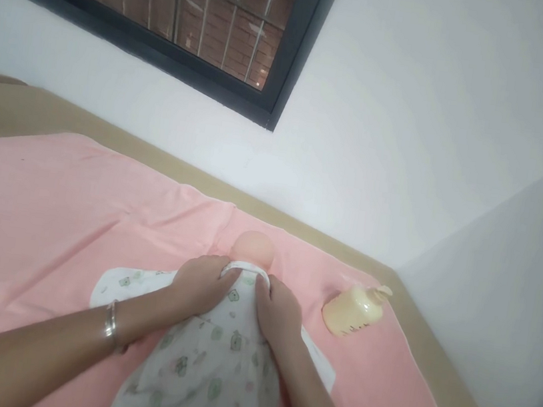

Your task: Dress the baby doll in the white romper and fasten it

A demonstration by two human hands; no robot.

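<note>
Even Two-Sided Hold

Ideally, tension both sides of the neckline (248,267) equally to avoid twisting the bear-print infant garment (205,350), spread on the near side of the apparent doll head (254,247). Hold left hand (199,284) and right hand (281,309) pinched on the garment, flanking the head's near edge: thumbs (231,279) inward on top, underside contact hidden, forearms (65,336) converging toward the head.

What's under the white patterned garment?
A pink sheet beneath the garment, and a smooth round thing showing past its collar. Whatever else it covers cannot be seen.
</note>
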